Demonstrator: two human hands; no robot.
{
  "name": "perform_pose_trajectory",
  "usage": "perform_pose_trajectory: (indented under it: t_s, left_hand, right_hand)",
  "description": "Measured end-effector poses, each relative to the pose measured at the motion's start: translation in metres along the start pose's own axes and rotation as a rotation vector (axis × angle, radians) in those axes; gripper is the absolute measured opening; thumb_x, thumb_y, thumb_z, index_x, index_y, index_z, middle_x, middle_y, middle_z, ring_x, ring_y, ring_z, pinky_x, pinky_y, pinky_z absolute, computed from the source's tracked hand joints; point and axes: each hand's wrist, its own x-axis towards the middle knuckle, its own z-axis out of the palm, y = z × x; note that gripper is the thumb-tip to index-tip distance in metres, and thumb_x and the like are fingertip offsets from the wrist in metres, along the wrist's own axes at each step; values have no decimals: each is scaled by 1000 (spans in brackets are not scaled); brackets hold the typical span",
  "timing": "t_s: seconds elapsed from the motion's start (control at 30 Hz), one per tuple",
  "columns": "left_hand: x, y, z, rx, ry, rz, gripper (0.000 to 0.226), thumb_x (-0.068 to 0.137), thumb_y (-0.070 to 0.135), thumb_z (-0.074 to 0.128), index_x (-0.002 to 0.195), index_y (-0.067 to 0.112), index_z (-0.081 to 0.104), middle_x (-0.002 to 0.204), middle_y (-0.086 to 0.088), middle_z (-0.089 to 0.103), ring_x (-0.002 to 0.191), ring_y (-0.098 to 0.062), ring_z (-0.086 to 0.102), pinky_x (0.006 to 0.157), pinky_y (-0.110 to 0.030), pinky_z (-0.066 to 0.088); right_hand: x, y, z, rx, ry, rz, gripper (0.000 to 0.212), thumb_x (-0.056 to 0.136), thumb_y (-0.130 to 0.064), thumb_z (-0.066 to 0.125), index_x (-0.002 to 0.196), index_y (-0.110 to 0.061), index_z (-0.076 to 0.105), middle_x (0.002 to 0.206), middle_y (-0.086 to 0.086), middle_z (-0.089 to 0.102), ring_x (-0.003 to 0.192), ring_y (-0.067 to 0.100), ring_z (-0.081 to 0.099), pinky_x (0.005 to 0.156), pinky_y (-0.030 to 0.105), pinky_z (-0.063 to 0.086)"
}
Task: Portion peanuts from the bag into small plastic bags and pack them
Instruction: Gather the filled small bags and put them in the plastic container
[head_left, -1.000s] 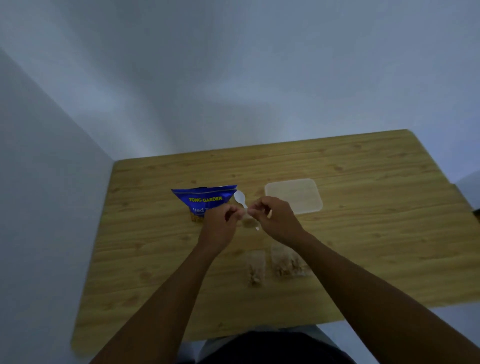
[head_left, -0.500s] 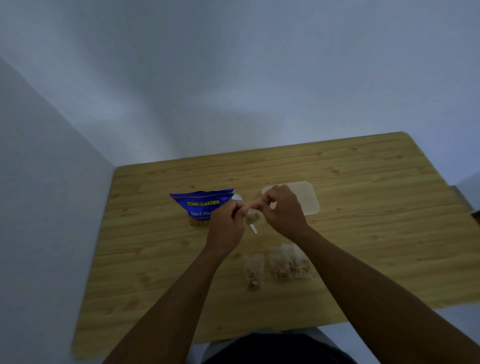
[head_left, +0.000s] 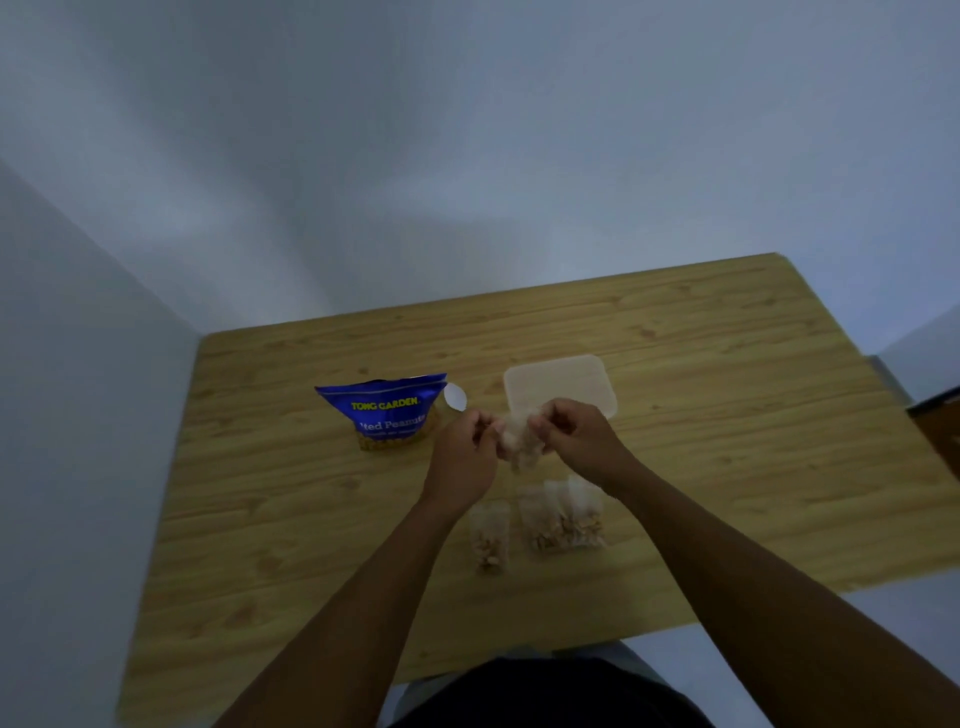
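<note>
Left to right: peanut bag (head_left: 385, 410) and spoon (head_left: 455, 397) on the table (head_left: 727, 415); left hand (head_left: 465, 457) and right hand (head_left: 574, 439) each pinching the small bag (head_left: 517, 441) top, held above the table. Seal evenly, mouth upward, before adding it to the filled bags (head_left: 561, 519).

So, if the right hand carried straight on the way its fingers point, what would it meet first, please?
The right hand points leftward at the small plastic bag it pinches; beyond that, probably the left hand, though depth is unclear.
</note>
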Motion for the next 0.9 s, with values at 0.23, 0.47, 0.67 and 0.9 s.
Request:
perform_pose_trajectory:
  t_s: [0.23, 0.47, 0.67, 0.9]
  left_hand:
    - [-12, -30, 27, -44, -124, -229, 14, 100, 13, 52, 98, 8, 64, 78, -7, 72, 70, -20, 72, 76, -44, 60]
    - [-28, -88, 11, 350, -106, -347, 23, 92, 14, 53, 112, 10, 64, 109, -7, 66, 101, -22, 62, 83, -30, 51]
    - [-34, -104, 18, 428, -113, -348, 34, 87, 14, 61, 121, 15, 59, 119, -7, 50, 104, -25, 56, 87, -34, 48]
    - [-28, -115, 21, 526, -139, -272, 8, 91, 15, 58, 98, 19, 61, 106, -4, 49, 89, -24, 57, 76, -35, 49]
  right_hand:
    - [-26, 48, -8, -102, 21, 232, 6, 81, -6, 80, 79, -9, 75, 60, -4, 71, 53, 3, 64, 58, 25, 51]
    - [-42, 78, 0, -430, 131, 252, 11, 78, -11, 78, 88, -9, 75, 68, -8, 64, 61, 1, 59, 57, 8, 38]
    - [-51, 85, 13, -714, 173, -23, 46, 77, -16, 74, 121, -16, 61, 111, 6, 56, 103, 23, 53, 80, 35, 49]
    - [-50, 76, 40, -776, 0, -173, 32, 83, -17, 65, 115, -19, 63, 110, 1, 56, 96, 17, 54, 77, 30, 50]
